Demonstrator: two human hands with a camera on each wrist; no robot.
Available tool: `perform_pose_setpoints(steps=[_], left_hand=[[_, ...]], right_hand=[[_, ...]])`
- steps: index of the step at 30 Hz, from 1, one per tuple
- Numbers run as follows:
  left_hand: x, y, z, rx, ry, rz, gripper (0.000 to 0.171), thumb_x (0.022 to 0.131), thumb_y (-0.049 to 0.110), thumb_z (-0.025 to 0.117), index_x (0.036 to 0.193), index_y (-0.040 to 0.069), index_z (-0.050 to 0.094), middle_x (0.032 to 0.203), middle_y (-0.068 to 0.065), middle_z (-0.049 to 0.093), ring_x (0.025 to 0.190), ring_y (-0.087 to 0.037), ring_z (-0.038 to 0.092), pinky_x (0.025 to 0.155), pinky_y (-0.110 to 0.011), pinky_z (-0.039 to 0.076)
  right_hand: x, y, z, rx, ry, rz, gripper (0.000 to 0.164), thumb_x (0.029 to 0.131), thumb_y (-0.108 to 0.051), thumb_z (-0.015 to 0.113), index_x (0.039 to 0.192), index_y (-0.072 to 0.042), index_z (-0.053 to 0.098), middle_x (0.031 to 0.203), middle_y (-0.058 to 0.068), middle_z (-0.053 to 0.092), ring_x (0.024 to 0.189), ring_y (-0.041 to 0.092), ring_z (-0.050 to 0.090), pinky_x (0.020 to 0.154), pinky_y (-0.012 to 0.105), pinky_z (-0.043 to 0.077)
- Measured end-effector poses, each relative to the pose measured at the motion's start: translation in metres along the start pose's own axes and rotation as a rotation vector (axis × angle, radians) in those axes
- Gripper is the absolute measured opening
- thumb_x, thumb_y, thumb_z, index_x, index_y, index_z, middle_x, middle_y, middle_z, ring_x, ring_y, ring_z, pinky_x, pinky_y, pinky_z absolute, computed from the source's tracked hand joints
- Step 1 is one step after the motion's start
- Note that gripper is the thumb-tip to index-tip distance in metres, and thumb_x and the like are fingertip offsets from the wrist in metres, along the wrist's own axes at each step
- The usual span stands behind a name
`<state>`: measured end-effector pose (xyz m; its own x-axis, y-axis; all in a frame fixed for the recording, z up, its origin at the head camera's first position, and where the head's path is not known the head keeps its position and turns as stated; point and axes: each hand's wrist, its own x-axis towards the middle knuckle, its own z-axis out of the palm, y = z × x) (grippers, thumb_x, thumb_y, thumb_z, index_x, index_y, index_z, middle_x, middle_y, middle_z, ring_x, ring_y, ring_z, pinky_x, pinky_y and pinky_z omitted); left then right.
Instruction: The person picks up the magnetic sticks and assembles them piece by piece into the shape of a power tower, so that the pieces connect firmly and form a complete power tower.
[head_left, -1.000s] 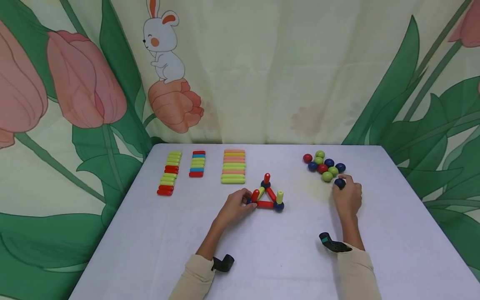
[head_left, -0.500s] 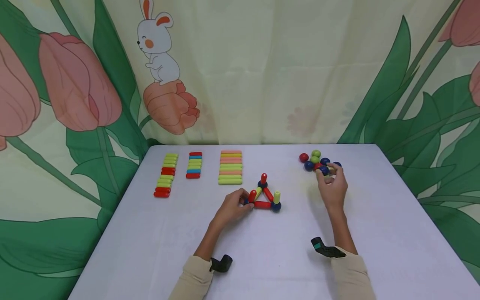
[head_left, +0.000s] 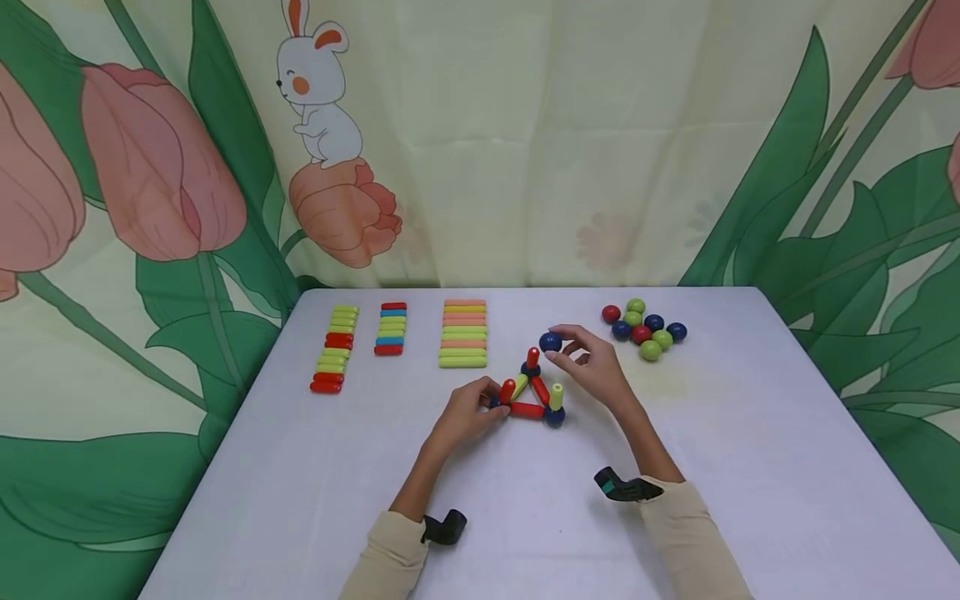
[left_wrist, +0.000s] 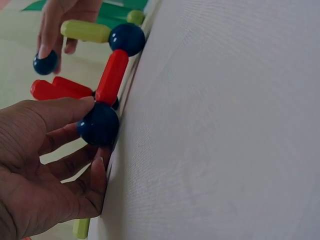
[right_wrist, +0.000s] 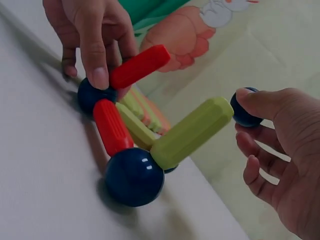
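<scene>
A triangular frame of rods and balls stands on the table, with dark blue balls at its three corners. Two red rods (head_left: pixel 528 410) and one green rod join them. From each corner a rod points up: two red, and one green (right_wrist: pixel 192 134). My left hand (head_left: pixel 467 417) grips the frame's left corner ball (left_wrist: pixel 99 125) between thumb and fingers. Above the back of the frame, my right hand (head_left: pixel 592 367) pinches a loose blue ball (head_left: pixel 551 342), close to the top of the back red upright rod (head_left: pixel 533 358).
At the back right lies a cluster of red, green and blue balls (head_left: pixel 641 334). Three columns of coloured rods lie at the back left: a long one (head_left: pixel 334 350), a short one (head_left: pixel 391 328) and a wide one (head_left: pixel 462 333). A printed curtain (head_left: pixel 525 150) hangs behind the table.
My right hand has carried the blue ball left from the ball cluster to above the back of the frame. The left hand keeps its grip on the corner.
</scene>
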<state>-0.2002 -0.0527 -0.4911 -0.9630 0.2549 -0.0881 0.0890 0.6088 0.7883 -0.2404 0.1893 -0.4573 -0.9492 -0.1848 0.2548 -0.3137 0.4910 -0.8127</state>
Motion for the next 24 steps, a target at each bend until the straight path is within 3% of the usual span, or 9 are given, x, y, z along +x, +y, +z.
perform_pose_setpoints(steps=[7, 20, 24], left_hand=[[0.001, -0.002, -0.002, -0.008, -0.001, 0.007, 0.027, 0.089, 0.02, 0.072, 0.114, 0.011, 0.063, 0.108, -0.003, 0.066, 0.094, -0.016, 0.057, 0.087, -0.032, 0.053], [0.0, -0.003, -0.001, -0.013, 0.002, 0.025, 0.028, 0.088, 0.02, 0.074, 0.112, 0.011, 0.064, 0.101, -0.002, 0.066, 0.09, -0.016, 0.056, 0.082, -0.03, 0.052], [0.0, -0.003, 0.0, -0.008, -0.01, 0.02, 0.029, 0.086, 0.023, 0.075, 0.11, 0.011, 0.064, 0.1, -0.002, 0.066, 0.089, -0.014, 0.057, 0.082, -0.027, 0.052]], right_hand=[[0.006, -0.008, 0.013, -0.023, -0.059, -0.019, 0.044, 0.089, -0.03, 0.072, 0.13, -0.019, 0.059, 0.122, 0.007, 0.067, 0.093, 0.021, 0.063, 0.079, 0.035, 0.053], [0.003, -0.008, 0.015, 0.012, -0.11, 0.038, 0.049, 0.092, -0.028, 0.069, 0.137, -0.019, 0.053, 0.12, 0.012, 0.066, 0.084, 0.021, 0.065, 0.072, 0.023, 0.055], [0.0, -0.003, 0.012, 0.033, -0.068, 0.047, 0.048, 0.093, -0.033, 0.067, 0.136, -0.017, 0.054, 0.12, 0.013, 0.066, 0.081, 0.023, 0.066, 0.069, 0.021, 0.054]])
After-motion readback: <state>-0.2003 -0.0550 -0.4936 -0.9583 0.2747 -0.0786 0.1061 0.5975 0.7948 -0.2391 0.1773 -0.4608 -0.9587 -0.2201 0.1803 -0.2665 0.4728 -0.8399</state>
